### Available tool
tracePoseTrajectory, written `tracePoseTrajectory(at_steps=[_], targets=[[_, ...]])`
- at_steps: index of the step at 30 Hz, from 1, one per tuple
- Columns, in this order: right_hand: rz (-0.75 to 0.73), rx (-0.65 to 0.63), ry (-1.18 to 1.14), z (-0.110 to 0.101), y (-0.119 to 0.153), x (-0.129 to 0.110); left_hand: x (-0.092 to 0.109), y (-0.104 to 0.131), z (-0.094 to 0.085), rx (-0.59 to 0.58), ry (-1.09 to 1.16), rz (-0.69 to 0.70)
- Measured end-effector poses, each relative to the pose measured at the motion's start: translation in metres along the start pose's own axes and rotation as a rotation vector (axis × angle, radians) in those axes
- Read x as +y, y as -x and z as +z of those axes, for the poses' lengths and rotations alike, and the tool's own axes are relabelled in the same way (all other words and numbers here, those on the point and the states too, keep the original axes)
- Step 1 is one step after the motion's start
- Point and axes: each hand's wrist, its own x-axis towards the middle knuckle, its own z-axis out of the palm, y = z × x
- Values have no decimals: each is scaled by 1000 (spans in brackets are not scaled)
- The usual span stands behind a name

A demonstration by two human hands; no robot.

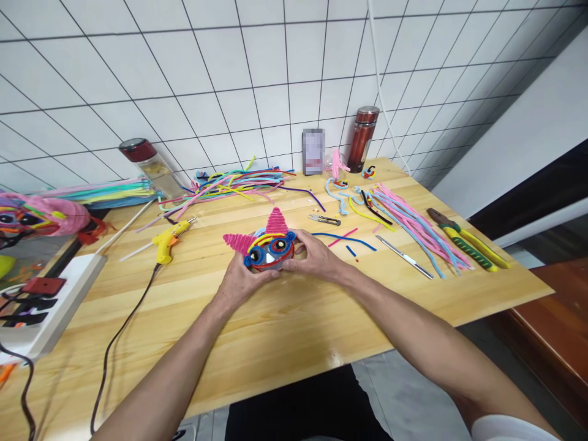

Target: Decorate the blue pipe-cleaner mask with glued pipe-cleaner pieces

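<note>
Between my two hands is a pipe-cleaner mask [271,250], a creature face with pink pointed ears, blue and red ringed eyes, a yellow brow and a white tooth. My left hand [245,278] grips its left lower edge, thumb along the bottom. My right hand [312,254] closes on its right side, thumb under the red mouth line. The mask is held just above the wooden table [220,349]. A blue pipe cleaner [344,236] lies just right of my right hand. Thread snips [324,220] rest beyond that hand.
At left lie a yellow glue gun [169,241] with its cord and a white power strip [68,306]. Pipe cleaners [239,184] are heaped at the back. To the right are a craft knife [404,256], a pink-and-blue bundle [418,226] and pliers [463,239]. A red flask [362,141] and phone [313,152] stand behind.
</note>
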Motion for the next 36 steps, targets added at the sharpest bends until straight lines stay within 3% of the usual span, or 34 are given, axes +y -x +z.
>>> tracePoseTrajectory(at_steps=[11, 19, 27, 36], targets=[[44, 8, -15, 3, 0, 7, 1, 0, -1, 6, -26, -8], [-14, -9, -13, 1, -2, 4, -2, 0, -1, -12, -23, -44], [-8, -15, -65, 1, 0, -1, -5, 0, 0, -24, -6, 10], [19, -39, -70, -1, 0, 0, 6, 2, 0, 10, -29, -19]])
